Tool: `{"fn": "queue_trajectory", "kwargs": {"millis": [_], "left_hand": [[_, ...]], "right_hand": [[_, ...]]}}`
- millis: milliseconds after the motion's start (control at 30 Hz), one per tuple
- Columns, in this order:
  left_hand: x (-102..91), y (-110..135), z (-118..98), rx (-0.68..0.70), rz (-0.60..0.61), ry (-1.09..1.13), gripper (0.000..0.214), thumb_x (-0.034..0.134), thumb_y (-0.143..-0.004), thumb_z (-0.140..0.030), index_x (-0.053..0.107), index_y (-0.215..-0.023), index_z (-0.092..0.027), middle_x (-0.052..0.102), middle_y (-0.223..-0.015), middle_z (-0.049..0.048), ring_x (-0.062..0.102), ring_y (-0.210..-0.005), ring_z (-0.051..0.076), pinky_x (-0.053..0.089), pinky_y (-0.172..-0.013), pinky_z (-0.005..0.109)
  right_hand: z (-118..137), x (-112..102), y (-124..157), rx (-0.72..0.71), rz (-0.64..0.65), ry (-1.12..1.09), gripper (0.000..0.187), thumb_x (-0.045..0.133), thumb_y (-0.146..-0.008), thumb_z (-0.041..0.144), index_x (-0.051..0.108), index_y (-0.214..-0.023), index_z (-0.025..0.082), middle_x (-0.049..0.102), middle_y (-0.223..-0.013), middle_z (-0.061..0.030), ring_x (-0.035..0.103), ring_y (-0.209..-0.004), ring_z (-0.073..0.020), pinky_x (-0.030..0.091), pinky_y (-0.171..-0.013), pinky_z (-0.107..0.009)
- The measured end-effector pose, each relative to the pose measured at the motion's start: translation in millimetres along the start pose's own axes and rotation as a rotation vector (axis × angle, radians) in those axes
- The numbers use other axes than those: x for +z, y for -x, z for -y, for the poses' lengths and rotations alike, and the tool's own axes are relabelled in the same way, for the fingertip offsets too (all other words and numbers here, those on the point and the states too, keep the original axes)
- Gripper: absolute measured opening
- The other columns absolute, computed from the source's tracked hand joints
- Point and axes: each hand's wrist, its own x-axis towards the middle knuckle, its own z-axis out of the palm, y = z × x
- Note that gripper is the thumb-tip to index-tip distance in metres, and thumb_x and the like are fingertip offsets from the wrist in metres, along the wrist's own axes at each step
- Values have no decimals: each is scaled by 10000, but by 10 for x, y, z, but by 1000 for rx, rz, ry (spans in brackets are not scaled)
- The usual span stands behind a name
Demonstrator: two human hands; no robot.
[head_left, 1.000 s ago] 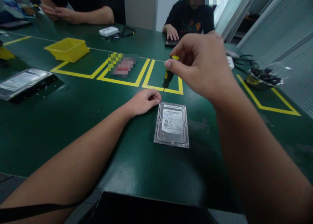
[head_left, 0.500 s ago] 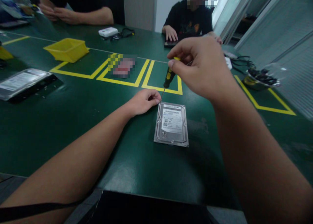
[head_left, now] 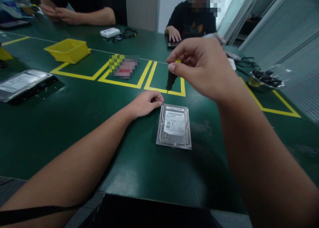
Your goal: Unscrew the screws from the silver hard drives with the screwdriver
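Note:
A silver hard drive (head_left: pixel 175 126) lies label up on the green table, its far left corner beside my left hand (head_left: pixel 147 105). That hand is closed, thumb and fingertips pinched together at the corner; whatever is between them is too small to make out. My right hand (head_left: pixel 201 66) grips the top of a black and yellow screwdriver (head_left: pixel 170 80) from above, fingers curled round its handle. The screwdriver stands slightly tilted, with its thin shaft running down to the drive's far left corner, close to my left fingertips. Its very tip is hard to see.
A yellow bin (head_left: pixel 68 52) and a blurred-out item (head_left: pixel 126 68) sit near yellow tape outlines. More drives in a clear tray (head_left: pixel 25 83) lie at left. A clear bowl of dark parts (head_left: pixel 266 78) is at right. Two people sit across the table (head_left: pixel 124 168).
The screwdriver handle has turned in my right fingers; its yellow side marks no longer show. My right fingers have shifted slightly left. My left hand and the drive stay in place.

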Motion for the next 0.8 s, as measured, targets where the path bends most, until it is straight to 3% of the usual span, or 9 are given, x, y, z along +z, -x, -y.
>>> {"fn": "queue_trajectory", "kwargs": {"millis": [267,433,600,800], "left_hand": [[13,-1,0,-9,7,2,45,606,-843,-187,616,-834,-144,586,-763,7,523,-706,130,416,-694,289],[20,-2,5,-5,0,3,47,602,-844,-191,610,-825,-149,586,-758,7,527,-707,131,417,-696,287],[26,-4,15,-4,-6,2,52,605,-841,-201,612,-826,-151,583,-754,7,526,-704,132,417,-692,287],[28,-11,9,2,-11,9,54,604,-834,-202,604,-814,-152,579,-750,3,520,-701,130,412,-694,287]], "right_hand": [[60,-101,5,-18,45,-41,169,642,-837,207,715,-970,283,725,-1083,-11,677,-977,-197,545,-843,-345],[49,-77,-1,4,4,21,118,680,-836,240,731,-937,275,738,-975,-11,668,-870,-195,545,-768,-340],[14,13,-16,-23,-105,161,193,714,-825,338,733,-925,174,674,-761,-13,551,-640,-137,409,-571,-283],[42,88,-61,-31,-171,448,282,632,-874,469,641,-836,190,659,-791,-50,554,-710,-184,432,-728,-354]]}}
